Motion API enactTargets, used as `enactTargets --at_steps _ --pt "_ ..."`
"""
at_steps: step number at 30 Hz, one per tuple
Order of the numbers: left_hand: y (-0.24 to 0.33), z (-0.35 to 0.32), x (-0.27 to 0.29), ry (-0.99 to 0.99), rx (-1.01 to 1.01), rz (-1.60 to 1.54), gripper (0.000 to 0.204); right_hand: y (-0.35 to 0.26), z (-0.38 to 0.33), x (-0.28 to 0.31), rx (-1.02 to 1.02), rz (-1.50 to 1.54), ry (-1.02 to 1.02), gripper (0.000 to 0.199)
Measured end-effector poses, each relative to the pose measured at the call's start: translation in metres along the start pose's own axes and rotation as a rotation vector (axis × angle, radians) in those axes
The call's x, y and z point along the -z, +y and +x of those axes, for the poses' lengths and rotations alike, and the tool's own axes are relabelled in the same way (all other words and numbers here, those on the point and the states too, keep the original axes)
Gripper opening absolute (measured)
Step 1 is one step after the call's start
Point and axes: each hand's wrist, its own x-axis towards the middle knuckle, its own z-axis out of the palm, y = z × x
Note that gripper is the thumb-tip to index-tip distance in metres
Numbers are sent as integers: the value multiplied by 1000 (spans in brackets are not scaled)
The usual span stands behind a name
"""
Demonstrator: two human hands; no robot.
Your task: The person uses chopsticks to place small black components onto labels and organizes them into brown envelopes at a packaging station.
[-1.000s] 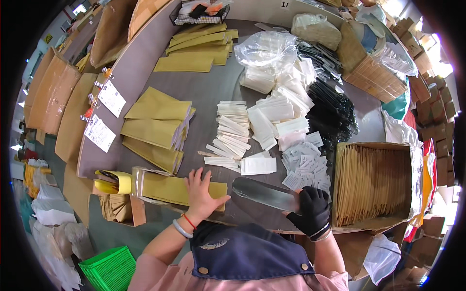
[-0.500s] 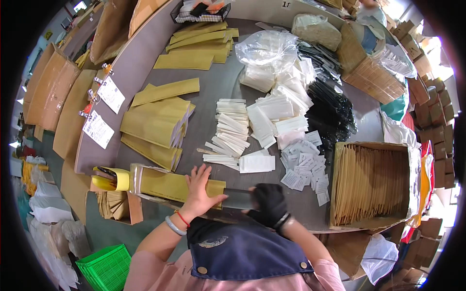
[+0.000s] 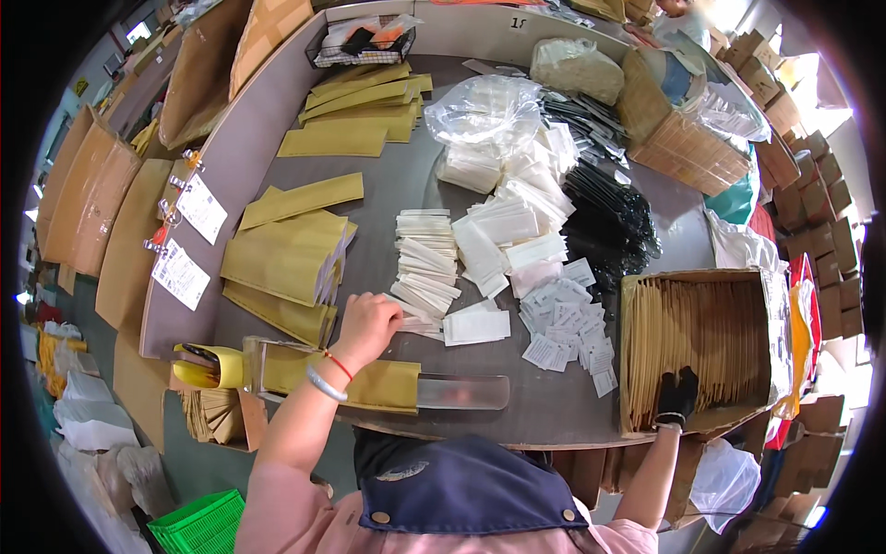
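My bare left hand (image 3: 367, 325) is closed, with its fingertips at the lower end of a stack of narrow white packets (image 3: 426, 247). Whatever the fingertips pinch is hidden. Under my left wrist, a yellow padded envelope (image 3: 386, 386) lies by the table's front edge; a clear plastic scoop-like strip (image 3: 466, 392) extends from its right end. My right hand (image 3: 677, 397), in a black fingerless glove, reaches into a cardboard box (image 3: 699, 274) packed with upright brown envelopes (image 3: 678, 323). Its fingers stretch forward, slightly apart, touching the envelopes' near edges.
More yellow envelopes (image 3: 281, 258) lie fanned at the left. White packets (image 3: 498, 222), small printed cards (image 3: 565, 319) and black plastic bags (image 3: 609, 217) cover the middle. A yellow holder (image 3: 210, 367) sits front left. A green crate (image 3: 198, 523) stands on the floor.
My right hand has left the clear strip and moved right into the box of brown envelopes. My left hand has lifted off the yellow envelope, closed, and moved to the white packets.
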Motion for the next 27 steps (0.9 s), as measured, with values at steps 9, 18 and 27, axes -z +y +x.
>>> enactTargets --at_steps 9,18,27 --pt "67 15 -50 69 -45 -110 26 -6 14 -5 -126 -124 -197 30" --pt "70 19 -43 135 -162 -78 28 2 8 -7 -280 711 254 21" --pt "84 -28 0 -336 -39 -453 21 -74 23 -7 -117 951 56 11"
